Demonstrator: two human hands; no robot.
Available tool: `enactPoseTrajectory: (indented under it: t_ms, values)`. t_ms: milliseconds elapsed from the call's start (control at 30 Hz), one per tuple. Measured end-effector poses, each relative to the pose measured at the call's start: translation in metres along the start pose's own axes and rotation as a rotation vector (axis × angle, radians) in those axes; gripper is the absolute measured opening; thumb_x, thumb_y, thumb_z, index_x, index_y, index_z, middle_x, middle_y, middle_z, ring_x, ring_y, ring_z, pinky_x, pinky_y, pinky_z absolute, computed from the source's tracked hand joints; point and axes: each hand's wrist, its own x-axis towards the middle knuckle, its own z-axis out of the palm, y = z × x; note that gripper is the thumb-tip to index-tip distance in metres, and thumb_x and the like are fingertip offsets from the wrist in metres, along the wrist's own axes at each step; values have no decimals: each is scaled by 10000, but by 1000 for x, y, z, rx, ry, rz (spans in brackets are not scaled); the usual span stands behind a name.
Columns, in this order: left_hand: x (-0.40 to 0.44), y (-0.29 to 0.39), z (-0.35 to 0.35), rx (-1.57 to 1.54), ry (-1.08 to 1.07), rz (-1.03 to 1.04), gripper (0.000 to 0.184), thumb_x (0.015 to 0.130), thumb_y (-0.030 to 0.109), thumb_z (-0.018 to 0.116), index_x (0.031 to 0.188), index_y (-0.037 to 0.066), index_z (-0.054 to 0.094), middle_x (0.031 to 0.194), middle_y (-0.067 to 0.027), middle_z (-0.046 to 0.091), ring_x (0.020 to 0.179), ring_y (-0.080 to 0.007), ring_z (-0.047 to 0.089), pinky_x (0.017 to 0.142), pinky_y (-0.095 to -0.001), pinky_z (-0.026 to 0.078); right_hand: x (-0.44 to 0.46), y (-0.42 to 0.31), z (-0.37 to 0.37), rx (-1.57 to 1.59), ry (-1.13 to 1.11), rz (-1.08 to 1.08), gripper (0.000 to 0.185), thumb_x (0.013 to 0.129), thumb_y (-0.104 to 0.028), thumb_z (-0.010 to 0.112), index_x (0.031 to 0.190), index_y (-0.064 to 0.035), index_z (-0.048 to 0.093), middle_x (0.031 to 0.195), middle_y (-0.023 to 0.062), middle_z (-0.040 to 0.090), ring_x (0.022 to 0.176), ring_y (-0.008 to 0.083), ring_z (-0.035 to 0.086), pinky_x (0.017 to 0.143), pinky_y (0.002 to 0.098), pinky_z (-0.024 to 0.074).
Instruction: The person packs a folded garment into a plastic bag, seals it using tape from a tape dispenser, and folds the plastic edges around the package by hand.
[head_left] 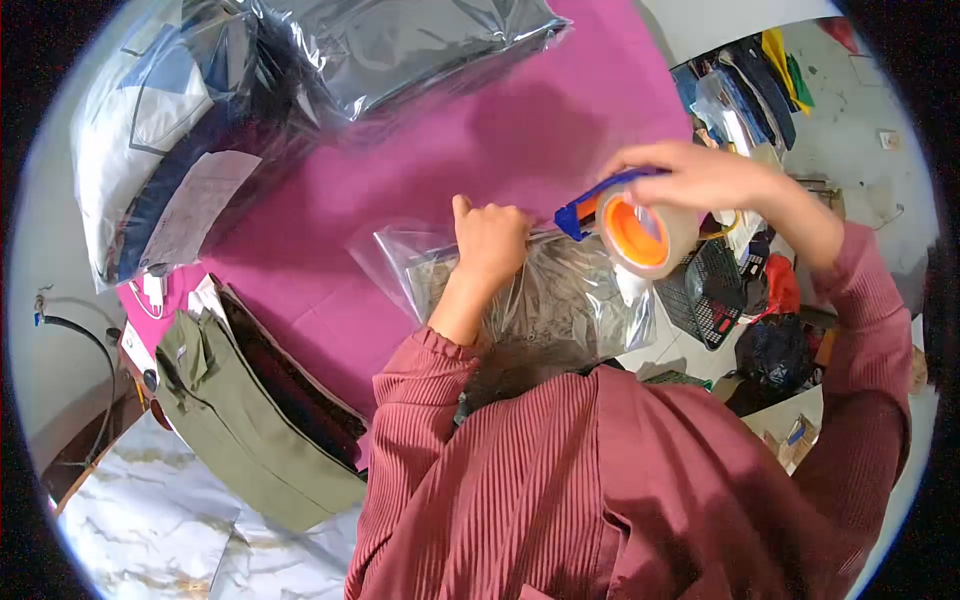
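My right hand (690, 178) grips a blue tape dispenser (572, 222) that carries a wide roll of clear tape (640, 235) with an orange core. It is held above the right end of a clear plastic bag (585, 295) with folded dark, patterned cloth inside. At the bag's far edge, my left hand (490, 240) is closed with the thumb sticking out, its curled fingers on the plastic. The near side of the bag is partly hidden by my body.
A pink-covered table (330, 250) lies under the bag. Farther back are a packed dark garment (400, 50) in plastic and a bulky clear bag (160, 110) with a paper sheet (200, 205). Olive trousers (250, 420) hang at left; a black basket (705, 290) stands at right.
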Motion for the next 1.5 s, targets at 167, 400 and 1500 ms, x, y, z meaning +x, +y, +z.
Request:
enactPoseTrajectory:
  t_ms: [167, 400, 1500]
  values:
    - [0, 2, 4, 29, 87, 121, 131, 754, 183, 633, 741, 199, 763, 670, -97, 695, 639, -302, 619, 863, -444, 348, 91, 19, -33, 222, 24, 365, 278, 903, -368, 549, 950, -121, 668, 846, -5, 649, 687, 117, 562, 623, 280, 476]
    - [2, -3, 3, 85, -73, 166, 224, 837, 215, 562, 870, 206, 784, 769, -67, 725, 691, -301, 628, 895, -456, 348, 119, 71, -32, 46, -388, 518, 332, 847, -416, 647, 1011, -130, 684, 925, 10, 670, 661, 122, 572, 598, 305, 486]
    - [-101, -19, -45, -20, 298, -821, 350, 845, 305, 694, 933, -35, 700, 880, -136, 651, 705, -283, 583, 699, -439, 505, 116, 59, 110, -26, 156, -363, 268, 915, -169, 507, 1083, -74, 693, 1096, 52, 692, 1021, 230, 617, 959, 473, 409]
